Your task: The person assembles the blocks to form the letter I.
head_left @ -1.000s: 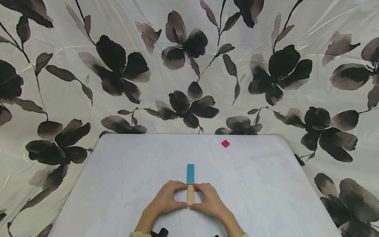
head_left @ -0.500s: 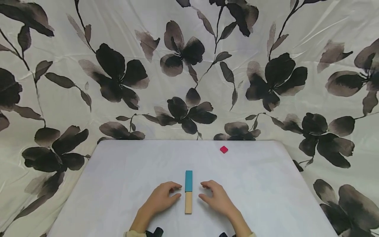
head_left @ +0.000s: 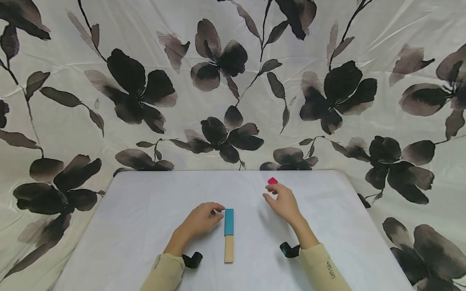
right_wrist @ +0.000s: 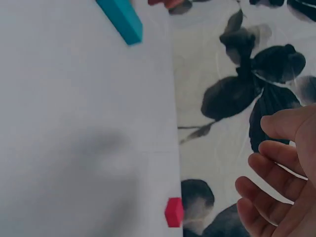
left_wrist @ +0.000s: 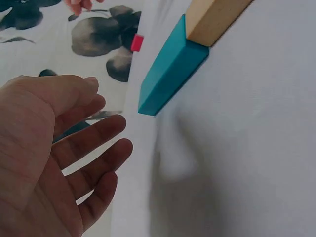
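On the white table lie a teal block [head_left: 229,222] and a plain wooden block [head_left: 228,249], end to end in one line. My left hand [head_left: 200,218] hovers just left of the teal block, fingers relaxed, holding nothing; in the left wrist view its fingers [left_wrist: 94,148] are spread apart from the block. Farther forward, my right hand [head_left: 284,203] is raised near the small red block [head_left: 272,180], which it partly covers in the head view. The right wrist view shows a gap between its loosely bent fingers [right_wrist: 271,173] and the red block [right_wrist: 174,212].
The white tabletop [head_left: 164,190] has its far edge just behind the red block. Behind it hangs a cloth [head_left: 276,101] with dark flowers. A black wrist mount [head_left: 192,260] sits at the left wrist, another black mount [head_left: 289,249] at the right.
Both hands have let go of the wooden block and drawn apart. The right hand has moved forward and right to the red block; the left has moved forward beside the teal block.
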